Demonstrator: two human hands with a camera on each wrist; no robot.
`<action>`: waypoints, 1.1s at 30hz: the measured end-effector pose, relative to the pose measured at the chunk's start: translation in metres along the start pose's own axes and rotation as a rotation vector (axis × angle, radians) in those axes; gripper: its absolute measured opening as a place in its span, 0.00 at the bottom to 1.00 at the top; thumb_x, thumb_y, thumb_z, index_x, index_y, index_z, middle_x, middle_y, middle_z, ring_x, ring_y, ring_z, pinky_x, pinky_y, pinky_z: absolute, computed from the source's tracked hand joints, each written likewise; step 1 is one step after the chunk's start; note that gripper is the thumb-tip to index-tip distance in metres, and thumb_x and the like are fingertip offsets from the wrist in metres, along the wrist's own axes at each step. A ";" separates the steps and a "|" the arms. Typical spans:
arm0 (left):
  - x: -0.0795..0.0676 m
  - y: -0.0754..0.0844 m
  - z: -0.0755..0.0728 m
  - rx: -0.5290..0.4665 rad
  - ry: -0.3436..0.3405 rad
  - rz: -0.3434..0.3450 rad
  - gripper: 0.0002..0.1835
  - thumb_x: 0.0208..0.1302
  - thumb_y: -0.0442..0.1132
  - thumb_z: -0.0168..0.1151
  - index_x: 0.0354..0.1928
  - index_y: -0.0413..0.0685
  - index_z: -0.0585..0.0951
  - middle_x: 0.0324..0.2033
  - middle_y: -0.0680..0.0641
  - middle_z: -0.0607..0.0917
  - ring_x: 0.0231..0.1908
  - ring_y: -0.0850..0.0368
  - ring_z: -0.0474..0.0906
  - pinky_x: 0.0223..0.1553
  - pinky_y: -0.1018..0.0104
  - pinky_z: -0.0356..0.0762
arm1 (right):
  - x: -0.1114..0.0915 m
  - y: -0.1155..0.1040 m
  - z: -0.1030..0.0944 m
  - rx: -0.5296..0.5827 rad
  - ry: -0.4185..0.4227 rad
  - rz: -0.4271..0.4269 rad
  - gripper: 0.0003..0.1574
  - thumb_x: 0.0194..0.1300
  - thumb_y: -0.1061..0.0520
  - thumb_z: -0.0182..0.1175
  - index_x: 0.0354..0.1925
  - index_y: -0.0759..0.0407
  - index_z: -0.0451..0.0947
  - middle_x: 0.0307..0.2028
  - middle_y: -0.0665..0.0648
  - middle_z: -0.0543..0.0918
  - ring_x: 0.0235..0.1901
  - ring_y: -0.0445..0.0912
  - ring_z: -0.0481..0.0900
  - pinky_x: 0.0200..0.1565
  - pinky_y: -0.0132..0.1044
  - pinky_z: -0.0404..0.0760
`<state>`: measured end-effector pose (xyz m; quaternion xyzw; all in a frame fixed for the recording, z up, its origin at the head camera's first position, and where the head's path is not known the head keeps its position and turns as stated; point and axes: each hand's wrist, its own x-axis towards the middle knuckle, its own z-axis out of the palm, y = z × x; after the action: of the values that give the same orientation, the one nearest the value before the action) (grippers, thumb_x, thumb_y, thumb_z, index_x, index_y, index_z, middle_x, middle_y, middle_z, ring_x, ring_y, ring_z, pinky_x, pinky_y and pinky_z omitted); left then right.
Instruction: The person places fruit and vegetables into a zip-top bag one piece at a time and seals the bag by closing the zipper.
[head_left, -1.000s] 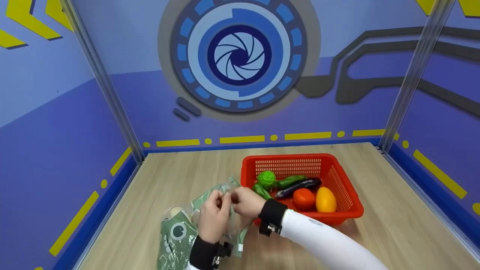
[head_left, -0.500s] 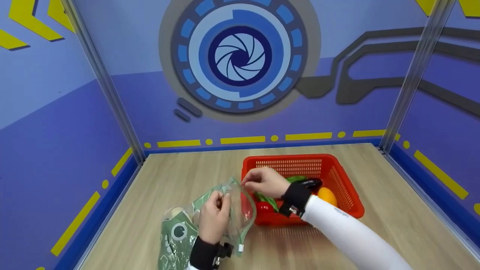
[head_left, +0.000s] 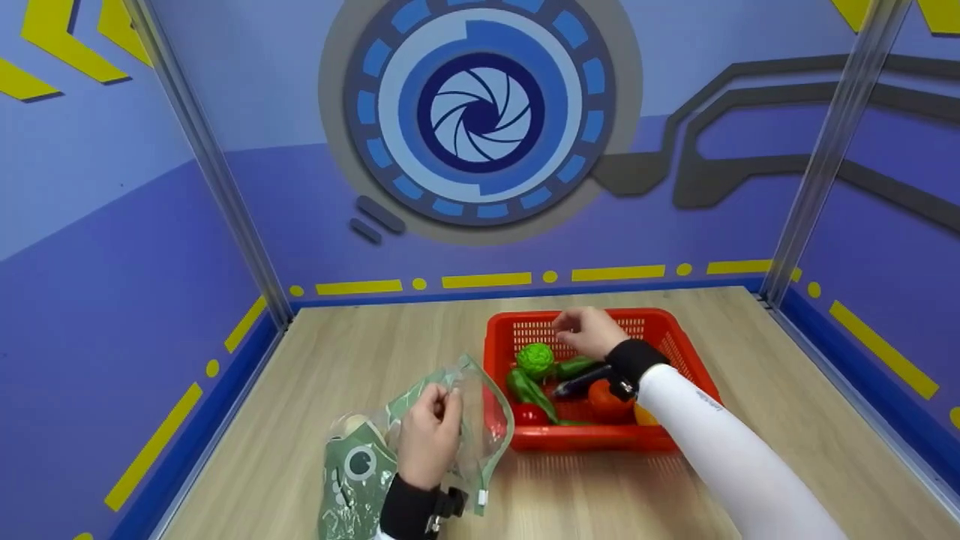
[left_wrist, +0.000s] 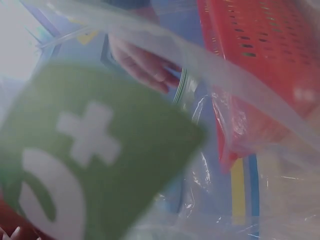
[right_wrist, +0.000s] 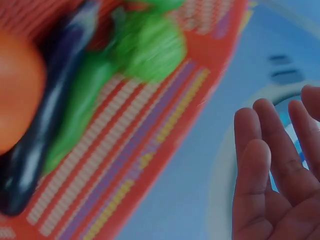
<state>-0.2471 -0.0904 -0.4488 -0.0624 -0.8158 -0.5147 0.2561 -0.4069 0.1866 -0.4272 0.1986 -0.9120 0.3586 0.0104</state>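
My left hand (head_left: 427, 442) pinches the edge of a clear zip bag (head_left: 480, 420) with green print and a white slider; its mouth gapes toward the basket. My right hand (head_left: 591, 332) hovers over the back of the red basket (head_left: 585, 436), fingers loosely bent. Nothing sits between those fingers (right_wrist: 252, 165) in the right wrist view. Below it in the basket lie an eggplant (head_left: 579, 382), an orange-red tomato (head_left: 606, 403), green peppers (head_left: 529, 388), a frilly green ball (head_left: 535, 360), a shiny red vegetable (head_left: 529, 414) and a yellow fruit (head_left: 645, 416), partly hidden by the right forearm.
Left of the left hand lies another green-printed bag (head_left: 349, 480) with something pale and round (head_left: 352, 425) at its top. The wooden table (head_left: 360, 337) is enclosed by blue-purple printed panels (head_left: 277, 210) and metal posts (head_left: 817, 165).
My right hand has let go of the zip bag and moved right and up, over the basket. The bag's mouth now shows wider. My left hand stays in place.
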 end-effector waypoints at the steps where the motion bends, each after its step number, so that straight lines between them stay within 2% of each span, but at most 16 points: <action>1: 0.000 0.000 0.000 0.001 -0.001 0.000 0.14 0.71 0.33 0.59 0.26 0.47 0.70 0.18 0.58 0.64 0.19 0.70 0.60 0.22 0.74 0.59 | 0.001 0.007 0.000 -0.010 0.000 0.011 0.11 0.70 0.63 0.62 0.50 0.64 0.83 0.49 0.65 0.87 0.51 0.59 0.84 0.56 0.54 0.81; 6: 0.001 0.000 -0.001 0.006 -0.007 -0.013 0.14 0.72 0.34 0.60 0.26 0.47 0.70 0.18 0.57 0.64 0.19 0.69 0.61 0.22 0.74 0.59 | 0.000 0.035 0.002 -0.105 -0.045 0.043 0.12 0.68 0.64 0.63 0.50 0.68 0.82 0.46 0.65 0.86 0.50 0.59 0.83 0.55 0.55 0.80; 12: 0.001 -0.001 -0.002 0.020 -0.009 -0.028 0.14 0.71 0.34 0.60 0.27 0.47 0.70 0.19 0.57 0.65 0.19 0.69 0.62 0.23 0.74 0.60 | 0.001 0.054 0.011 -0.240 -0.084 0.084 0.18 0.68 0.62 0.65 0.55 0.66 0.81 0.52 0.67 0.85 0.55 0.63 0.82 0.58 0.57 0.79; 16: 0.001 -0.001 -0.003 0.022 -0.021 -0.053 0.13 0.72 0.34 0.60 0.27 0.47 0.71 0.18 0.57 0.65 0.19 0.68 0.62 0.22 0.74 0.60 | 0.004 0.061 0.014 -0.289 -0.131 0.098 0.22 0.68 0.62 0.64 0.59 0.66 0.79 0.55 0.68 0.84 0.56 0.63 0.82 0.58 0.58 0.79; 19: 0.001 -0.001 -0.003 0.018 -0.037 -0.077 0.12 0.72 0.35 0.59 0.28 0.46 0.72 0.19 0.56 0.67 0.19 0.67 0.63 0.22 0.74 0.61 | 0.005 0.064 0.017 -0.339 -0.193 0.107 0.27 0.68 0.60 0.64 0.62 0.67 0.76 0.58 0.69 0.83 0.59 0.66 0.80 0.62 0.61 0.75; 23: 0.000 -0.002 -0.002 0.033 -0.038 -0.087 0.12 0.72 0.35 0.59 0.28 0.47 0.72 0.19 0.56 0.67 0.18 0.68 0.63 0.21 0.74 0.61 | 0.004 0.065 0.022 -0.404 -0.261 0.147 0.34 0.68 0.55 0.66 0.68 0.64 0.71 0.64 0.69 0.79 0.68 0.71 0.69 0.65 0.66 0.70; 26: -0.001 -0.002 -0.002 0.046 -0.027 -0.079 0.12 0.72 0.35 0.59 0.28 0.47 0.72 0.19 0.57 0.67 0.18 0.68 0.63 0.22 0.74 0.61 | 0.004 0.066 0.026 -0.426 -0.275 0.172 0.36 0.68 0.53 0.66 0.70 0.61 0.70 0.66 0.68 0.77 0.70 0.71 0.65 0.62 0.67 0.71; 29: -0.001 -0.003 -0.002 0.050 -0.023 -0.068 0.12 0.72 0.35 0.60 0.28 0.47 0.73 0.19 0.57 0.67 0.19 0.69 0.62 0.22 0.74 0.60 | 0.004 0.068 0.030 -0.451 -0.279 0.160 0.36 0.67 0.53 0.65 0.69 0.60 0.71 0.66 0.69 0.76 0.70 0.72 0.65 0.62 0.68 0.71; 33: -0.001 -0.004 -0.002 0.040 -0.029 -0.071 0.12 0.71 0.35 0.60 0.27 0.47 0.72 0.19 0.56 0.67 0.19 0.69 0.63 0.22 0.74 0.60 | 0.007 0.071 0.034 -0.445 -0.283 0.157 0.37 0.64 0.52 0.66 0.68 0.60 0.72 0.70 0.73 0.70 0.72 0.74 0.60 0.66 0.72 0.64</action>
<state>-0.2466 -0.0932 -0.4518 -0.0355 -0.8312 -0.5063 0.2269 -0.4353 0.2089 -0.4973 0.1680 -0.9734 0.1178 -0.1014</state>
